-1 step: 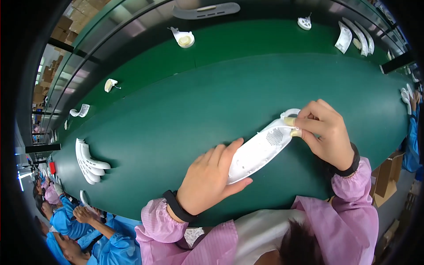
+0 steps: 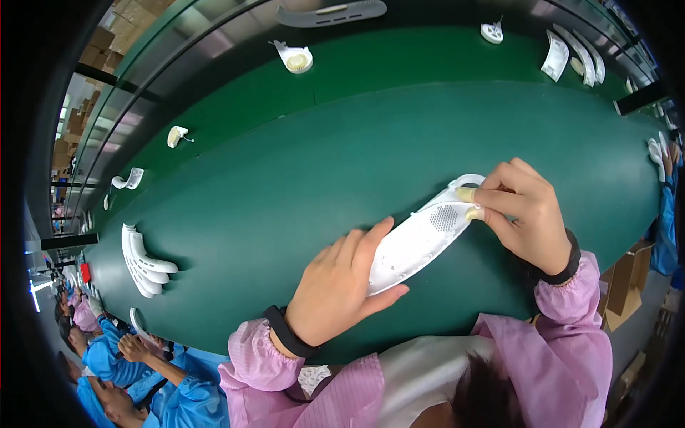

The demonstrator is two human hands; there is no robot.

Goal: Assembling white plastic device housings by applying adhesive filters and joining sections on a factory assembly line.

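A white curved plastic shell (image 2: 407, 253) is held over the table between my two hands, slanting up to the right. It has a patch of small round holes and a ring-shaped far end. My left hand (image 2: 339, 285) wraps round its lower left end, the thumb along the near edge. My right hand (image 2: 517, 207) pinches the edge by the ring with thumb and forefinger, both in pale yellow finger cots. Whether a small part sits between those fingertips I cannot make out. Left of my hands, several white curved shells (image 2: 143, 264) lie stacked in a fan on the green table (image 2: 300, 178).
Along the far belt lie a white round-ended part (image 2: 296, 60), a smaller round part (image 2: 492, 32) and several white curved covers (image 2: 571, 57). Co-workers in blue (image 2: 185, 392) sit at the lower left; another blue sleeve (image 2: 665, 228) shows at the right, near an open cardboard box (image 2: 628, 285).
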